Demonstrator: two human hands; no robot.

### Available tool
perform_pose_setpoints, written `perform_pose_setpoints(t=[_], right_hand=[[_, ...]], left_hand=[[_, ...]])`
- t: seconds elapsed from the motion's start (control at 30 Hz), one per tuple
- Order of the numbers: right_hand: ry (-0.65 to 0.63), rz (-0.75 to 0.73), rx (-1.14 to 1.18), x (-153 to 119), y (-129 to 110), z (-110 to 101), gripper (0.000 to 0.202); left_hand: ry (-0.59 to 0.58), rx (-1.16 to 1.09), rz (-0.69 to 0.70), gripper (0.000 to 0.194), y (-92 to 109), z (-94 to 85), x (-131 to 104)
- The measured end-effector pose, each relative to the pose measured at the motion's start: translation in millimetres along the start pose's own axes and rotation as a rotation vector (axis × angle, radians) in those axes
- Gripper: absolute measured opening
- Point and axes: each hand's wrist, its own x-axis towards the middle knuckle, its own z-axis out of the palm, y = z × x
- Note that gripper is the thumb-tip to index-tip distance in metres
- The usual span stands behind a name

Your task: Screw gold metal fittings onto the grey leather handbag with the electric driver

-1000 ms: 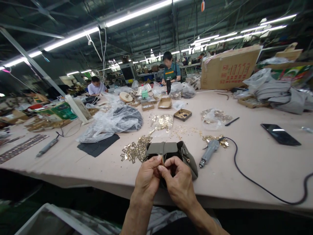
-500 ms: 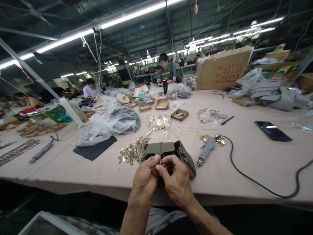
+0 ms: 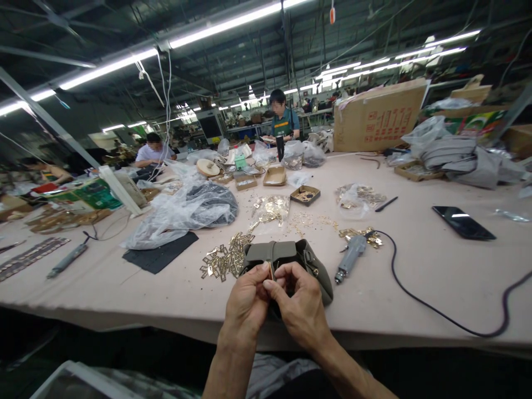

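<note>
A dark olive handbag (image 3: pixel 286 252) lies at the table's front edge, right before me. Over its front, my left hand (image 3: pixel 246 299) pinches a small gold-edged metal fitting (image 3: pixel 271 270) between thumb and finger. My right hand (image 3: pixel 301 302) closes on the fitting's other side, thumb and fingertips pressed towards it. Most of the fitting is covered by my fingers, and whether it is joined to the bag's strap I cannot tell. Left of the bag is a pile of gold metal frames (image 3: pixel 224 260). To the right lies a grey electric screwdriver (image 3: pixel 351 257).
The screwdriver's dark cable (image 3: pixel 415 305) loops across the right side. Farther back are a bag of gold parts (image 3: pixel 272 209), a small tray (image 3: pixel 305 195) and a phone (image 3: pixel 463 223). A second screwdriver (image 3: pixel 68 260) and a black sheet (image 3: pixel 162 252) lie left. Co-workers sit beyond.
My hands keep almost the same grip at the bag, with the fitting turned very slightly. Across the table, a co-worker's arms have shifted.
</note>
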Motion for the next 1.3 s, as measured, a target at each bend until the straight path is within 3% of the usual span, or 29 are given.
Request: perform_pose_setpoints(t=[0.53, 0.73, 1.0, 1.3], right_hand=[[0.018, 0.025, -0.019, 0.4, -2.7, 0.1, 0.021], [-0.083, -0.024, -0.043, -2.0, -3.3, 2.4, 0.027], [-0.080, -0.039, -0.061, -3.7, 0.4, 3.5, 0.029], [-0.075, -0.034, -0.067, -5.1, -2.9, 4.3, 0.032]], left_hand=[[0.015, 0.017, -0.001, 0.031, 0.4, -0.4, 0.0], [0.043, -0.011, -0.008, 0.028, 0.9, -1.0, 1.0], [0.027, -0.043, -0.102, 0.022, 2.7, 4.8, -8.5], [0.068, -0.070, -0.056, 0.032, 1.4, 9.6, -13.5]])
